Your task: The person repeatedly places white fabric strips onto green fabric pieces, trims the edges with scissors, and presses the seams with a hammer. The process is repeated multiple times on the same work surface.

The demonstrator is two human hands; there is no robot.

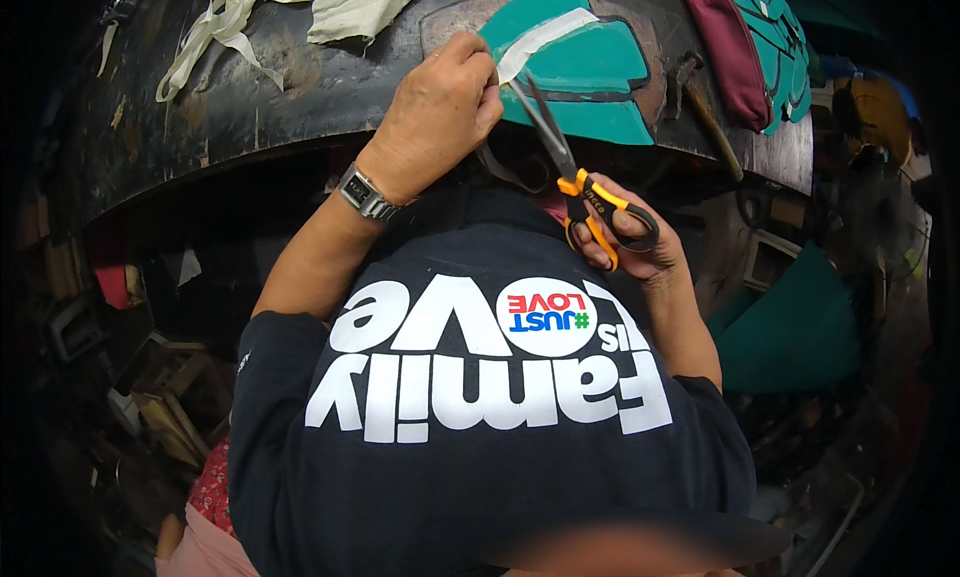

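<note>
My left hand (440, 112) is closed, pinching the near end of a white tape strip (545, 39) between thumb and fingers. The strip runs diagonally across flat teal pieces (600, 62) with dark edges on the worktable. In my right hand (645, 242) are scissors (583, 189) with orange and black handles, my fingers through the loops. Their blades point up and left, tips close to the strip's end beside my left fingertips. The blades look slightly parted; whether they touch the strip I cannot tell.
On the dark worktable (270, 107), white cloth strips (215, 37) and a pale cloth piece (365, 7) lie at the left. A hammer (710, 122) and stacked maroon and teal pieces (735, 62) sit right. Below right hangs a teal sheet (790, 327). Someone's pink clothing (205, 547) shows lower left.
</note>
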